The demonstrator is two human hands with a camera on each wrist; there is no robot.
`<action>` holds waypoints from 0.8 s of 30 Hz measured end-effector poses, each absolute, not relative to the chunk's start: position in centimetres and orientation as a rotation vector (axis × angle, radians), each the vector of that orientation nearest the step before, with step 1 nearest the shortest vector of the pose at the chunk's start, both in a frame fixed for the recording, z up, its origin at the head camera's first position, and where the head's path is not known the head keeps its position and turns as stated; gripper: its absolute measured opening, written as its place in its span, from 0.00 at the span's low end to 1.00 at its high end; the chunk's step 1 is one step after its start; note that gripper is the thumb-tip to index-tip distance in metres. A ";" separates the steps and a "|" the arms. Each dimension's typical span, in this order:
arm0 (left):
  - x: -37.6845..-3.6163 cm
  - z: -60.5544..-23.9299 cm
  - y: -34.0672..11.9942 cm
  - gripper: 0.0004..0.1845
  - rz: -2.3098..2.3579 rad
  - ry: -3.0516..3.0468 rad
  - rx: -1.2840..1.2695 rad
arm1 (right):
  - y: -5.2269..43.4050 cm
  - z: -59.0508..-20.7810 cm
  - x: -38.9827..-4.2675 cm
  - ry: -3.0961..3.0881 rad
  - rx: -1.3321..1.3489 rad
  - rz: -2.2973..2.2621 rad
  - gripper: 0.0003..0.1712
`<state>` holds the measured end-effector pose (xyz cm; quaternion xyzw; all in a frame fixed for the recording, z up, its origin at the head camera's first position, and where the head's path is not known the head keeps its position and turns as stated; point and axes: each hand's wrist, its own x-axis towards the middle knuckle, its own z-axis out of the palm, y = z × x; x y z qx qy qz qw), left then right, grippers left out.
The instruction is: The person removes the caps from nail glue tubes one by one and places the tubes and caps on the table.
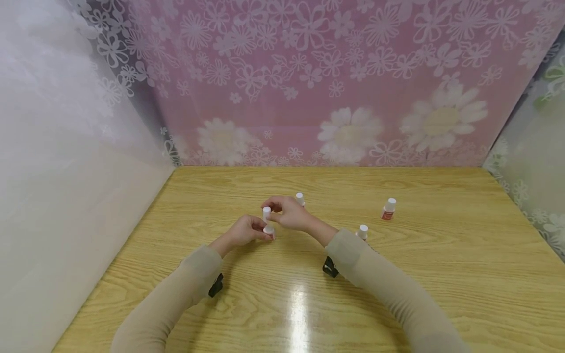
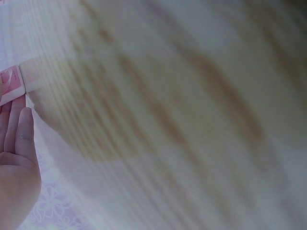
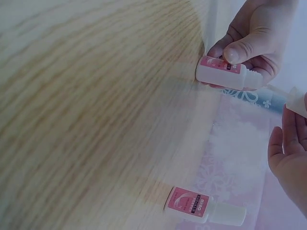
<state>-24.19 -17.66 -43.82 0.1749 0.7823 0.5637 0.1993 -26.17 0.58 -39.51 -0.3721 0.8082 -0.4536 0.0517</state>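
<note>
My left hand (image 1: 244, 231) grips a small white plastic bottle (image 1: 269, 230) with a pink label. The right wrist view shows the bottle's base right at the tabletop and its threaded neck (image 3: 253, 78) uncovered. Just above that neck, my right hand (image 1: 289, 214) pinches a white screw cap (image 1: 267, 211), apart from the bottle. In the left wrist view, part of the bottle's pink label (image 2: 11, 82) shows at the left edge, by the fingers.
Capped bottles of the same kind stand nearby: one bottle (image 1: 299, 198) behind my right hand, one bottle (image 1: 362, 232) partly hidden by the right sleeve, and another bottle (image 1: 389, 209) farther right. Flowered sheeting (image 1: 282, 98) walls the wooden table (image 1: 441, 274).
</note>
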 end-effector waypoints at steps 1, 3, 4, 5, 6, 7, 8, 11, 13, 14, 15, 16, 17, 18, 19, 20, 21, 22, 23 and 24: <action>-24.2 -43.8 -17.7 0.10 1.578 2.184 0.485 | 0.6 -39.5 -26.2 2.458 -1.129 -1.382 0.11; -24.2 -43.8 -17.7 0.10 1.583 2.177 0.484 | 0.5 -39.4 -26.1 2.457 -1.130 -1.388 0.11; -24.2 -43.8 -17.7 0.10 1.582 2.176 0.482 | 0.5 -39.3 -26.1 2.459 -1.127 -1.387 0.11; -24.2 -43.9 -17.7 0.10 1.579 2.177 0.479 | 0.5 -39.2 -26.1 2.458 -1.125 -1.388 0.11; -24.2 -43.9 -17.7 0.10 1.576 2.181 0.474 | 0.5 -39.2 -26.1 2.456 -1.125 -1.391 0.12; -24.3 -43.9 -17.7 0.10 1.574 2.182 0.470 | 0.5 -39.1 -26.1 2.455 -1.126 -1.392 0.12; -24.3 -43.9 -17.7 0.10 1.569 2.186 0.467 | 0.5 -39.0 -26.1 2.452 -1.124 -1.395 0.12; -24.3 -43.9 -17.8 0.10 1.561 2.188 0.460 | 0.6 -38.9 -26.1 2.447 -1.114 -1.395 0.12; -24.4 -44.0 -17.8 0.09 1.568 2.175 0.463 | 0.5 -38.9 -26.1 2.445 -1.111 -1.395 0.12; -24.4 -44.0 -17.8 0.09 1.570 2.169 0.467 | 0.5 -38.9 -26.1 2.445 -1.109 -1.395 0.12; -24.5 -44.0 -17.8 0.09 1.575 2.163 0.469 | 0.5 -38.9 -26.1 2.445 -1.111 -1.395 0.12; -24.5 -43.9 -17.8 0.09 1.574 2.162 0.471 | 0.5 -38.9 -26.1 2.445 -1.112 -1.396 0.12; -24.5 -43.9 -17.8 0.09 1.573 2.161 0.473 | 0.5 -38.9 -26.1 2.446 -1.118 -1.397 0.12; -24.5 -43.9 -17.8 0.09 1.571 2.163 0.473 | 0.5 -38.9 -26.2 2.447 -1.119 -1.399 0.12; -24.5 -43.8 -17.8 0.09 1.564 2.170 0.474 | 0.5 -38.9 -26.2 2.448 -1.123 -1.402 0.12; -24.4 -43.8 -17.8 0.09 1.559 2.177 0.473 | 0.4 -38.9 -26.2 2.448 -1.127 -1.405 0.12; -24.4 -43.8 -17.8 0.09 1.554 2.182 0.470 | 0.4 -39.0 -26.2 2.448 -1.134 -1.409 0.12; -24.4 -43.8 -17.8 0.09 1.549 2.191 0.472 | 0.4 -39.0 -26.2 2.447 -1.142 -1.410 0.12; -24.4 -43.8 -17.8 0.09 1.543 2.202 0.468 | 0.4 -39.0 -26.2 2.445 -1.150 -1.412 0.12; -24.4 -43.9 -17.8 0.09 1.539 2.212 0.465 | 0.4 -39.1 -26.2 2.442 -1.155 -1.413 0.12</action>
